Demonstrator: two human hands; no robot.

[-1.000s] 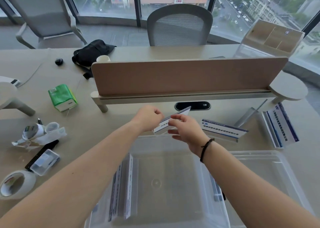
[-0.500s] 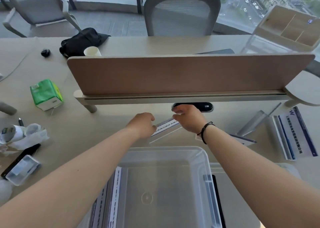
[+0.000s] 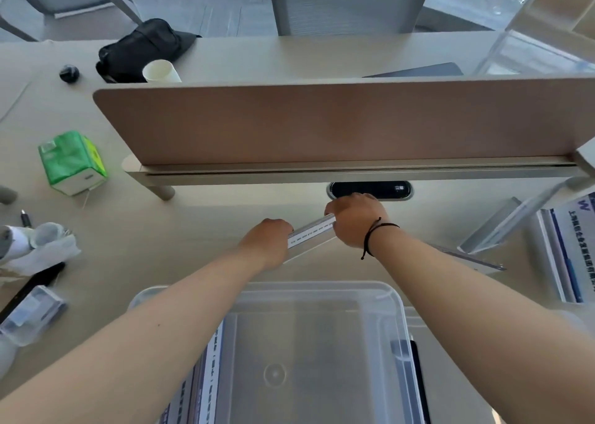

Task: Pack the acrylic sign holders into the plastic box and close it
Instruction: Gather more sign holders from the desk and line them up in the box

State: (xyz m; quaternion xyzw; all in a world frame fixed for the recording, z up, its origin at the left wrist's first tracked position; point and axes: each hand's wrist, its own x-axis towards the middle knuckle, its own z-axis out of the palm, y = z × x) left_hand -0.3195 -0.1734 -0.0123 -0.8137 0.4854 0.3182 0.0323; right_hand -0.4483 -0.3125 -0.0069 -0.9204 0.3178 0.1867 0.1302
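Observation:
A clear acrylic sign holder (image 3: 310,234) with a white printed card is held above the desk between both hands. My left hand (image 3: 269,241) grips its left end and my right hand (image 3: 354,219) grips its right end. Just below my arms the clear plastic box (image 3: 322,291) stands open. Several sign holders (image 3: 206,372) stand on edge along its left wall. Another sign holder (image 3: 467,258) lies on the desk behind my right forearm, and more holders (image 3: 566,250) lie at the right edge.
A brown desk divider (image 3: 322,124) runs across behind my hands, with a black cable port (image 3: 370,189) below it. At the left are a green tissue pack (image 3: 70,163), crumpled wrapping (image 3: 38,243) and a small plastic case (image 3: 29,311). A black bag (image 3: 141,50) and a paper cup (image 3: 161,71) sit beyond the divider.
The camera has tilted down and moved closer. Both hands have carried the sign holder forward, away from the box toward the cable port, and turned it flatter.

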